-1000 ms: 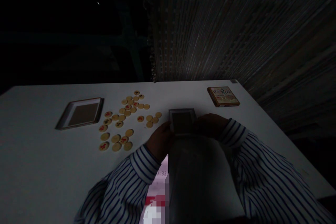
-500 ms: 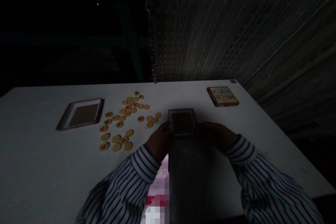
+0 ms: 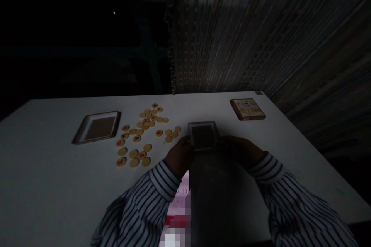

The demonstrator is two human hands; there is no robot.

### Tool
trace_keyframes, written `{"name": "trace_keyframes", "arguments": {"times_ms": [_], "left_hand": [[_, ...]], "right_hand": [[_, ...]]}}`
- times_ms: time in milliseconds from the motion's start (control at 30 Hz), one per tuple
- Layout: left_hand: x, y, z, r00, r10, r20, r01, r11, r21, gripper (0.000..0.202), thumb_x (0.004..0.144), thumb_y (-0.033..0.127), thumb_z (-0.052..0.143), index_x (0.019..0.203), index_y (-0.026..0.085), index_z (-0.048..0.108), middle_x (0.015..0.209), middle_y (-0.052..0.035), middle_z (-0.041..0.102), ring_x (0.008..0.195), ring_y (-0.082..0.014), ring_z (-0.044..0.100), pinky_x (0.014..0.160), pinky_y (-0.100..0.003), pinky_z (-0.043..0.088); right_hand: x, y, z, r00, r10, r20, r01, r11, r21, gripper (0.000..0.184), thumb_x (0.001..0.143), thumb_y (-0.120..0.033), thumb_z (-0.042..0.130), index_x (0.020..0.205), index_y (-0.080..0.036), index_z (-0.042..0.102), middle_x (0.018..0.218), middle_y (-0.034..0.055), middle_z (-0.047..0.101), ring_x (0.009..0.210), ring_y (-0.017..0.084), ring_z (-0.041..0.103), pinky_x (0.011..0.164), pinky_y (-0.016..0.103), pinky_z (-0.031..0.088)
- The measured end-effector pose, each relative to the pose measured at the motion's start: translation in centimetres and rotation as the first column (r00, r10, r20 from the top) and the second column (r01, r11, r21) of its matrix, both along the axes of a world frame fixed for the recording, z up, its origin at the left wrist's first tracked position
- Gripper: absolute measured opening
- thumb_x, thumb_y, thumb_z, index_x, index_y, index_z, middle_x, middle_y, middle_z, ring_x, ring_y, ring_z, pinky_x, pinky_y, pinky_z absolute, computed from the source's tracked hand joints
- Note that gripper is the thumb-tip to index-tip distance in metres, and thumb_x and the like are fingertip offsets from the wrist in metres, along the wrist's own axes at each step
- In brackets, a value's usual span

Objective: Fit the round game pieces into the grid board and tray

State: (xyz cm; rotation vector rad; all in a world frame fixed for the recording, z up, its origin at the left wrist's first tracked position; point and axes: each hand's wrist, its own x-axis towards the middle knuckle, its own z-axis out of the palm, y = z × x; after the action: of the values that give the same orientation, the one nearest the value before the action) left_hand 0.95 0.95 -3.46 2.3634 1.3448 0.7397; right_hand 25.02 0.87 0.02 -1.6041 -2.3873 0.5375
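Between my two hands is a small shallow open box (image 3: 203,148), dark inside with a pale rim. My left hand (image 3: 180,154) grips its left side, and my right hand (image 3: 239,149) holds the right side, deep in shadow. Left of my hands, round wooden Chinese chess pieces (image 3: 140,127) lie scattered on the white table (image 3: 58,185). Some show red or black characters, others lie with plain faces up. Farther left sits a larger open box tray (image 3: 118,121) with a brownish bottom.
A closed box with printed characters (image 3: 248,109) lies at the table's back right. A bead curtain (image 3: 220,46) hangs behind the table's far edge. Below my left wrist, a lit screen (image 3: 180,197) shows partly, beside a dark upright shape (image 3: 214,200).
The view has shifted slightly, so everything on the table appears a little farther right. Both hands keep their hold on the small box.
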Motion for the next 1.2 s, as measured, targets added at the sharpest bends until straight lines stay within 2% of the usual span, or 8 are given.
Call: {"name": "trace_keyframes", "arguments": {"times_ms": [133, 333, 500, 667, 733, 867, 1033, 1200], "left_hand": [[-1.2, 0.1, 1.0, 0.996, 0.086, 0.009, -0.086, 0.995, 0.04, 0.014, 0.074, 0.021, 0.055, 0.087, 0.019, 0.063, 0.111, -0.008, 0.056, 0.099, -0.0197, 0.056, 0.082, -0.035, 0.05], [-4.5, 0.8, 2.1, 0.983, 0.179, 0.045, -0.183, 0.978, 0.101, 0.018, 0.078, 0.026, 0.05, 0.088, 0.018, 0.063, 0.105, -0.0075, 0.059, 0.098, -0.018, 0.055, 0.088, -0.034, 0.045], [-6.3, 1.3, 1.7, 0.943, 0.314, -0.109, -0.301, 0.945, 0.127, 0.025, 0.077, 0.032, 0.049, 0.092, 0.017, 0.063, 0.101, -0.0088, 0.061, 0.093, -0.022, 0.056, 0.083, -0.039, 0.045], [-6.0, 1.1, 1.6, 0.916, 0.336, -0.221, -0.318, 0.941, 0.113, 0.029, 0.077, 0.034, 0.048, 0.096, 0.016, 0.06, 0.095, -0.0095, 0.063, 0.089, -0.0239, 0.057, 0.077, -0.038, 0.044], [-5.8, 1.1, 1.6, 0.902, 0.343, -0.262, -0.329, 0.939, 0.096, 0.028, 0.078, 0.034, 0.047, 0.096, 0.016, 0.059, 0.093, -0.009, 0.063, 0.087, -0.0248, 0.057, 0.074, -0.038, 0.044], [-5.4, 1.2, 1.5, 0.868, 0.385, -0.314, -0.377, 0.922, 0.087, 0.027, 0.077, 0.035, 0.048, 0.096, 0.019, 0.059, 0.09, -0.0079, 0.064, 0.085, -0.0251, 0.057, 0.069, -0.035, 0.043], [-5.1, 1.3, 1.9, 0.849, 0.394, -0.351, -0.418, 0.909, 0.008, 0.026, 0.076, 0.034, 0.051, 0.097, 0.021, 0.059, 0.09, -0.0073, 0.064, 0.089, -0.0255, 0.056, 0.072, -0.036, 0.041], [-4.9, 1.3, 2.3, 0.84, 0.368, -0.397, -0.434, 0.897, -0.086, 0.026, 0.078, 0.034, 0.048, 0.098, 0.022, 0.059, 0.094, -0.0064, 0.064, 0.091, -0.0247, 0.055, 0.073, -0.035, 0.039]], "right_hand": [[0.3, -0.3, 0.5, 0.999, -0.03, 0.033, 0.027, 0.996, 0.082, 0.039, 0.076, -0.033, 0.051, 0.113, -0.022, 0.053, 0.094, 0.0052, 0.064, 0.074, 0.016, 0.06, 0.064, 0.029, 0.049], [-0.2, 0.3, 1.1, 0.997, -0.055, 0.049, 0.044, 0.979, 0.2, 0.032, 0.078, -0.035, 0.048, 0.104, -0.02, 0.057, 0.086, 0.0058, 0.064, 0.071, 0.015, 0.06, 0.063, 0.029, 0.047], [-1.6, 1.2, 2.2, 0.996, -0.038, 0.086, 0.013, 0.963, 0.269, 0.027, 0.079, -0.029, 0.043, 0.099, -0.018, 0.059, 0.085, 0.0058, 0.063, 0.07, 0.015, 0.059, 0.064, 0.028, 0.045], [-3.8, 2.3, 3.9, 0.995, 0.013, 0.098, -0.045, 0.944, 0.327, 0.024, 0.079, -0.026, 0.044, 0.096, -0.019, 0.06, 0.084, 0.0055, 0.063, 0.073, 0.016, 0.058, 0.067, 0.028, 0.043], [-5.0, 2.8, 4.6, 0.992, 0.05, 0.116, -0.085, 0.943, 0.321, 0.027, 0.078, -0.024, 0.046, 0.101, -0.018, 0.059, 0.088, 0.0065, 0.063, 0.076, 0.017, 0.058, 0.068, 0.029, 0.043], [-7.5, 3.7, 5.7, 0.98, 0.086, 0.179, -0.138, 0.944, 0.299, 0.026, 0.079, -0.024, 0.046, 0.1, -0.018, 0.06, 0.09, 0.0073, 0.064, 0.078, 0.018, 0.059, 0.069, 0.028, 0.042], [-9.8, 4.5, 5.7, 0.971, 0.142, 0.192, -0.204, 0.91, 0.361, 0.027, 0.081, -0.027, 0.044, 0.102, -0.018, 0.059, 0.092, 0.0075, 0.064, 0.078, 0.017, 0.059, 0.067, 0.028, 0.042], [-11.2, 5.0, 5.1, 0.973, 0.202, 0.109, -0.229, 0.859, 0.458, 0.025, 0.082, -0.029, 0.045, 0.1, -0.018, 0.059, 0.088, 0.006, 0.064, 0.076, 0.016, 0.058, 0.067, 0.028, 0.041]]}}
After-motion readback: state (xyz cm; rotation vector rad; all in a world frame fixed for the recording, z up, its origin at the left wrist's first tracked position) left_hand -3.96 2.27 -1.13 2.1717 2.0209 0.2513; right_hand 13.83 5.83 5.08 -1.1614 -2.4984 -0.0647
